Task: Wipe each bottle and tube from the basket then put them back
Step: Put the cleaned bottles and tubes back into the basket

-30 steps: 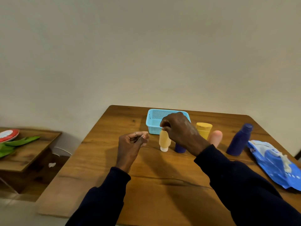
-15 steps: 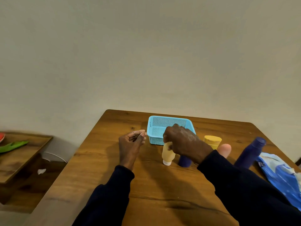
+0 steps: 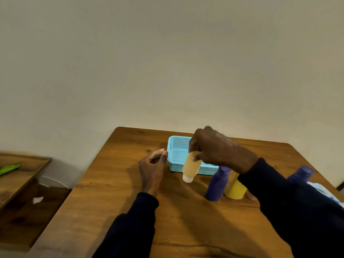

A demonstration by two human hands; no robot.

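Head view: right hand gripping the orange tube at the basket

I'm watching the right hand curling its fingers and thumb round the upper end of the orange tube. The tube is hanging tilted, white cap down, in front of the near wall of the blue basket and close above the wooden table. The left hand is hovering just left of the basket, fingers curled in, thumb tip meeting forefinger; I cannot tell whether anything is pinched there. A purple bottle and a yellow tube are standing side by side under the right wrist. Another purple bottle is standing further right.
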